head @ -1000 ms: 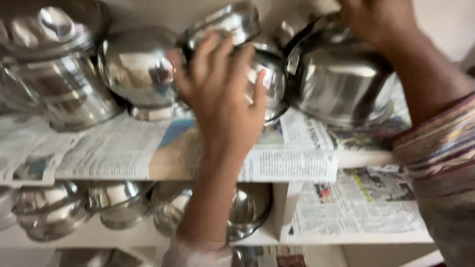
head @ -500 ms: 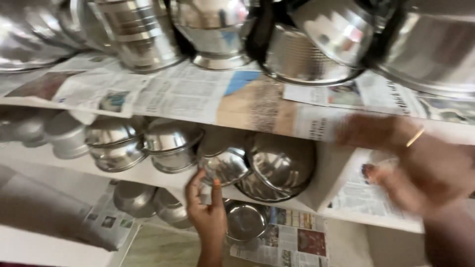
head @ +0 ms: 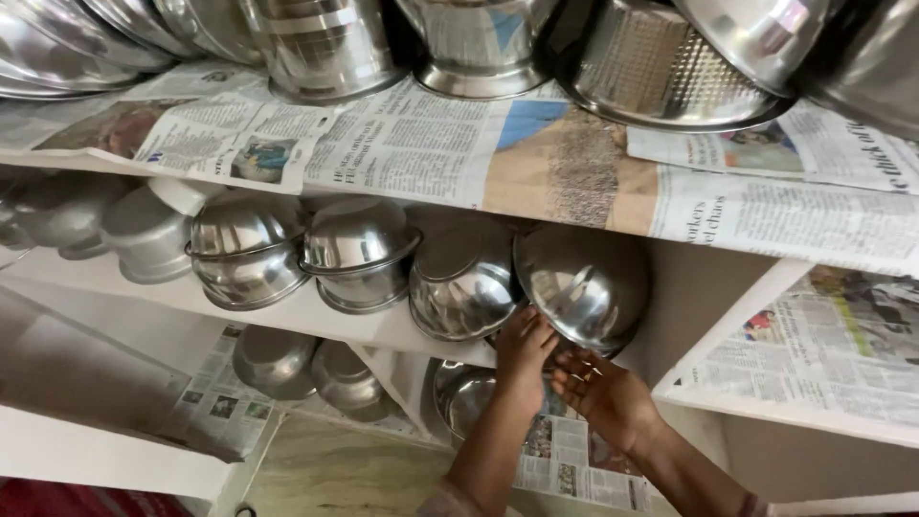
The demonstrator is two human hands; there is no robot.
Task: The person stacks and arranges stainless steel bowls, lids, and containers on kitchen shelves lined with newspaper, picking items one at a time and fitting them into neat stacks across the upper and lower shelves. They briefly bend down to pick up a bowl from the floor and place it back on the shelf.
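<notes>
Left hand (head: 522,343) presses spread fingers against the underside of a tilted steel bowl (head: 584,282) on the middle shelf (head: 287,316); right hand (head: 603,388) is cupped open beneath it, palm up. Risk: the leaning bowl could slip off the edge and knock the neighbouring bowl (head: 464,282). The bowls appear empty.

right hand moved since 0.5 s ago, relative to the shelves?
Yes. The right hand went from the newspaper-lined side shelf leftward and under the tilted round steel bowl on the middle shelf.

Tight gap under tilted steel bowl (head: 584,282), neighbouring bowl (head: 464,282) seemingly touching.
</notes>
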